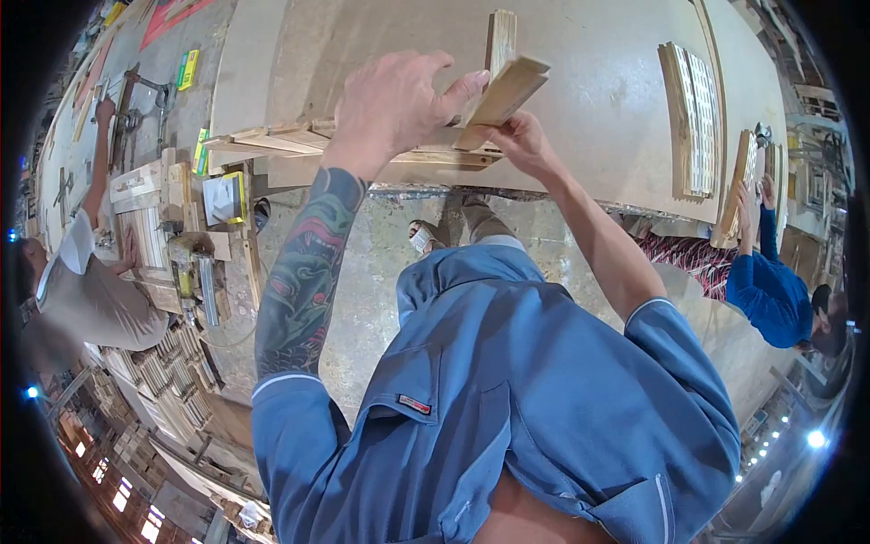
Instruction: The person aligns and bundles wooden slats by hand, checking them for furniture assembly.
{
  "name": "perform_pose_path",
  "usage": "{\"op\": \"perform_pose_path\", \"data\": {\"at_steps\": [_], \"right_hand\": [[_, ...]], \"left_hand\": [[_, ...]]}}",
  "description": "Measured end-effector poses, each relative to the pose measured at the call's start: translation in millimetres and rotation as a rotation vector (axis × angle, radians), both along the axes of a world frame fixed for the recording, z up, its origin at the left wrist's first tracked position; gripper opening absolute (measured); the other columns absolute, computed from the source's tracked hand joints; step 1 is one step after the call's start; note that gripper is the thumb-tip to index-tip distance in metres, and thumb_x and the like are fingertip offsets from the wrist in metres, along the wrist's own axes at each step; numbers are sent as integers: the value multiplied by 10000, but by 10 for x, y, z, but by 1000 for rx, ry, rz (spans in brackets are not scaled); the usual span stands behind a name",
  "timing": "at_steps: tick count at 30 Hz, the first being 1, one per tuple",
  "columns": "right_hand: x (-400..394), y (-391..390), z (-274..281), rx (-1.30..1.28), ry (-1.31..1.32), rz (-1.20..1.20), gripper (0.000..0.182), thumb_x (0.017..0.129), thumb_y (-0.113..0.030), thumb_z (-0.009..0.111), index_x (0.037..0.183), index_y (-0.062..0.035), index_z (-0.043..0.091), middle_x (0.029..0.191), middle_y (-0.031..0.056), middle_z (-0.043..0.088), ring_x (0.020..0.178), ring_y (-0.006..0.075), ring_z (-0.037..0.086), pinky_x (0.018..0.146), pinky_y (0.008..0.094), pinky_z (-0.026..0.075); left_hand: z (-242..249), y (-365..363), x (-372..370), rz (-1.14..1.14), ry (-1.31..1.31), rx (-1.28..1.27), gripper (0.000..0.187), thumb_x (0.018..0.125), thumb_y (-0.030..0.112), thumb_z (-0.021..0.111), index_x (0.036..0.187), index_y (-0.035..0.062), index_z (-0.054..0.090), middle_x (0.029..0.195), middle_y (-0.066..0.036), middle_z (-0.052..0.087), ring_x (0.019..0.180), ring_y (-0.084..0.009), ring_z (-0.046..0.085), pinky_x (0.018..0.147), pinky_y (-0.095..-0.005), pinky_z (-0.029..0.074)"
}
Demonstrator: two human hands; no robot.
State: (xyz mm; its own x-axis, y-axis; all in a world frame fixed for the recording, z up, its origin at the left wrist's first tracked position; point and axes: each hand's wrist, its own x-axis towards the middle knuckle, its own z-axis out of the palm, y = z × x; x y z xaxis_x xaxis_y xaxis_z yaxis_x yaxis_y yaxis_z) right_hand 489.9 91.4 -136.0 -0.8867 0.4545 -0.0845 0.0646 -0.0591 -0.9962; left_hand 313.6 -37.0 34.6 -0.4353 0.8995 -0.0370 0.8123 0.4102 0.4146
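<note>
My right hand (523,143) pinches the near end of a short wooden strip (509,91), which is tilted up over the table edge. My left hand (390,102), on the tattooed arm, is raised just left of the strip with its thumb and index finger apart. The left thumb tip overlaps the strip's left edge in this view. Behind the held strip, another wooden piece (501,41) points away across the table. Long wooden strips (435,159) lie along the near table edge, partly under my left hand and wrist.
The pale tabletop (598,109) extends ahead, with a stack of slatted pieces (691,118) at right. A co-worker in blue (770,290) handles wood at far right; another person (100,281) reaches across a bench at left. Wood strips (168,372) are piled lower left.
</note>
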Motion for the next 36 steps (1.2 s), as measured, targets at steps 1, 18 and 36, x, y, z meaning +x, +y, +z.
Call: {"op": "perform_pose_path", "data": {"at_steps": [1, 18, 36], "right_hand": [[9, -49, 27, -4, -7, -1, 232, 937, -134, 665, 1118, 10, 692, 1000, 74, 729, 911, 107, 642, 817, 286, 524], [83, -173, 98, 631, -86, 25, 186, 883, -174, 695, 1067, -144, 696, 806, 136, 695, 704, 356, 664, 591, 421, 522], [-349, 802, -1021, 255, -237, -138, 503, 809, -322, 735, 1191, -30, 586, 1097, 137, 665, 984, 314, 645, 840, 396, 520]], "left_hand": [[-1, 3, 4, 4, 9, 0, 611, 903, 637, 512, 1101, 95, 712, 1092, -154, 698, 1009, -352, 647, 861, -452, 512], [28, 40, -15, -48, -54, 11, 618, 922, 591, 525, 1124, 33, 696, 1130, -185, 688, 1060, -350, 647, 897, -418, 506], [-16, 582, 677, -205, -234, 35, 712, 943, 682, 372, 1260, 100, 632, 1081, -173, 687, 1068, -377, 612, 912, -479, 480]]}}
